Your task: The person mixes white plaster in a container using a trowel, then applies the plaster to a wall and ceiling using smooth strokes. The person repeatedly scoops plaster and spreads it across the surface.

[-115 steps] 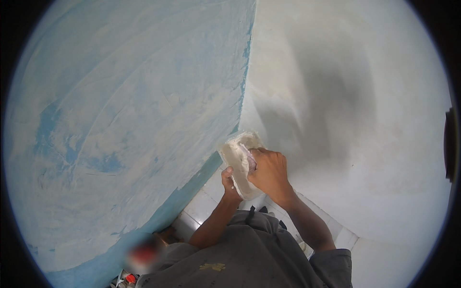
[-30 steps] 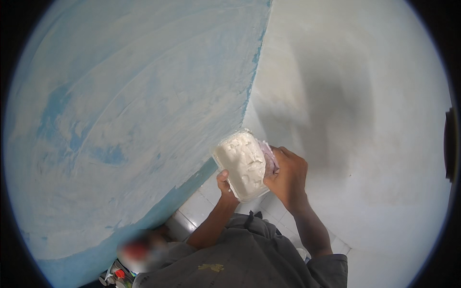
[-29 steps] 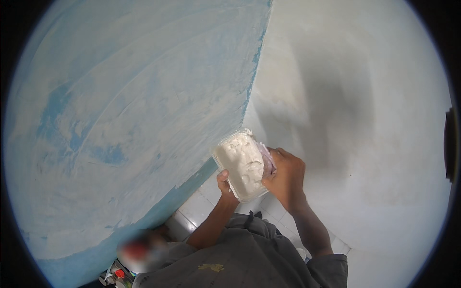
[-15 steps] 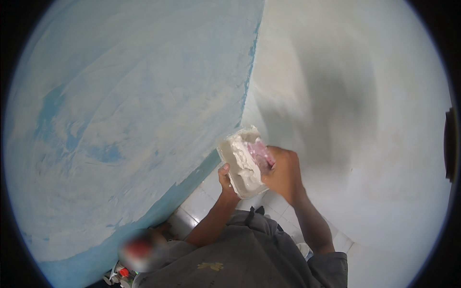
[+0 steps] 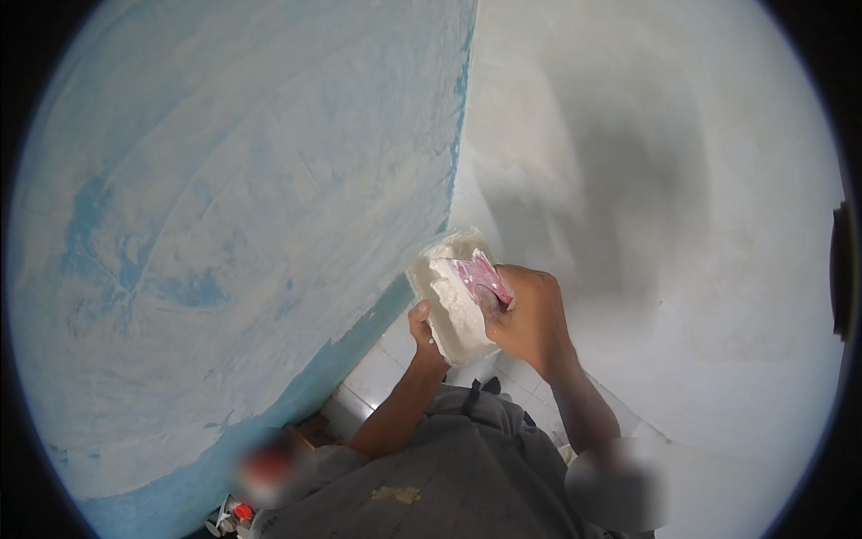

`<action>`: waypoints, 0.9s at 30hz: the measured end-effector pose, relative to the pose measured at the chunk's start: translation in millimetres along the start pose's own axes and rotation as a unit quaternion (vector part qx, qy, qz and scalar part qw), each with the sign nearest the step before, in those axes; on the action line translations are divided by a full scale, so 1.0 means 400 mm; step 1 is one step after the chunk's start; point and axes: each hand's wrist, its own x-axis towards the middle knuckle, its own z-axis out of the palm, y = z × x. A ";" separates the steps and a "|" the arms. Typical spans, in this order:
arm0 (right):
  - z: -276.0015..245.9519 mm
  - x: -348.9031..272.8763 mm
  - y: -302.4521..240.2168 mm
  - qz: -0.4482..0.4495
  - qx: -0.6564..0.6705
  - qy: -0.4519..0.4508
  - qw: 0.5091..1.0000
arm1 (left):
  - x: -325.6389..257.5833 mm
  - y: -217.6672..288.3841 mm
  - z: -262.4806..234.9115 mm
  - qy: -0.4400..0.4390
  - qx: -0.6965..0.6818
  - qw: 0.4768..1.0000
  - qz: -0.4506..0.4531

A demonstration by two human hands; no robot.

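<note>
My left hand (image 5: 424, 334) holds a whitish rectangular tub (image 5: 466, 348) by its left side, the thumb over the rim and the other fingers hidden beneath. Thick white putty (image 5: 452, 304) lies in the tub. In my right hand (image 5: 533, 316) is a pink putty scraper (image 5: 481, 273), smeared with white and gripped with thumb and fingers. Its edge is at the putty inside the tub, by the right wall. Part of the scraper is covered by my hand.
A blue wall (image 5: 269, 198) patchily coated in white stands at the left and meets a white wall (image 5: 736, 296) in a corner. Below are white floor tiles (image 5: 370, 375). Small objects, one of them red (image 5: 242, 512), lie at the lower left.
The scraper has shifted slightly within the tub and shows more of its pink face. The putty is pressed into a smoother, narrower band. Both hands keep their hold.
</note>
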 end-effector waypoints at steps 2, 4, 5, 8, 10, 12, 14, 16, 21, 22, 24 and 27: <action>0.003 0.007 0.018 0.037 0.078 -0.003 0.996 | 0.001 -0.003 0.011 0.010 -0.004 1.000 0.012; 0.010 0.013 0.041 0.071 0.106 -0.023 0.992 | 0.005 -0.008 -0.001 0.000 -0.009 1.000 0.011; 0.017 0.016 0.056 0.085 0.095 -0.042 0.991 | 0.011 -0.012 -0.028 -0.014 -0.012 1.000 0.004; 0.033 0.026 0.052 0.032 -0.004 -0.033 0.999 | 0.010 -0.018 -0.043 -0.015 -0.017 1.000 0.005; 0.034 0.030 0.046 -0.001 -0.047 -0.018 0.999 | 0.008 -0.019 -0.041 -0.002 -0.023 1.000 0.011; 0.020 0.030 0.036 0.002 -0.043 -0.012 0.999 | 0.008 -0.018 -0.039 0.005 -0.030 0.999 0.016; 0.001 0.022 0.008 0.016 -0.015 -0.006 1.000 | 0.007 -0.007 -0.031 -0.011 -0.033 0.999 0.006; -0.001 0.023 -0.001 0.019 0.000 0.002 1.000 | 0.010 0.004 -0.018 -0.015 -0.030 0.999 0.005; 0.048 0.032 0.048 0.027 0.008 -0.013 1.000 | 0.008 0.017 -0.028 -0.012 -0.024 1.000 0.008; 0.061 0.035 0.059 0.020 0.008 -0.012 1.000 | 0.007 0.018 -0.028 -0.003 -0.019 1.000 0.009; 0.081 0.040 0.070 0.003 0.009 -0.012 1.000 | 0.005 0.022 -0.027 0.013 -0.008 1.000 0.013; 0.068 0.032 0.029 -0.001 -0.003 0.004 1.000 | -0.016 0.037 -0.014 0.009 0.012 1.000 0.025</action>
